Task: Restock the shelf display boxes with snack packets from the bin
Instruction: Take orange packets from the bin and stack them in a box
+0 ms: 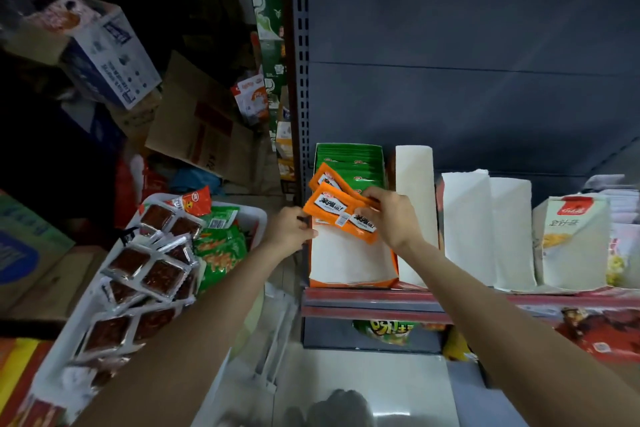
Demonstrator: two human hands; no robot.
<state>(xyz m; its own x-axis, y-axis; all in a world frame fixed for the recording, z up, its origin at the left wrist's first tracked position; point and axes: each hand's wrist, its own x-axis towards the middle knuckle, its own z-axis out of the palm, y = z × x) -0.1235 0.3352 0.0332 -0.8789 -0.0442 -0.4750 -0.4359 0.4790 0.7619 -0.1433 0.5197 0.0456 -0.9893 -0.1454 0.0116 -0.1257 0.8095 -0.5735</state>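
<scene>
Both hands hold a small fan of orange snack packets (329, 206) above an orange-and-white display box (349, 260) on the shelf. My left hand (289, 230) pinches the packets' left edge. My right hand (389, 213) grips their right side from above. Behind the orange box stands a green display box (349, 158) filled with green packets. The white bin (249, 215) at lower left holds brown vacuum-sealed packets (145, 274), green packets (221, 250) and a red one (192, 201).
White display boxes (414, 184) (485, 229) and a printed white carton (571, 239) line the shelf to the right. The red shelf edge (374, 298) runs below them, with snacks on a lower shelf. Cardboard cartons (204, 128) pile up on the left.
</scene>
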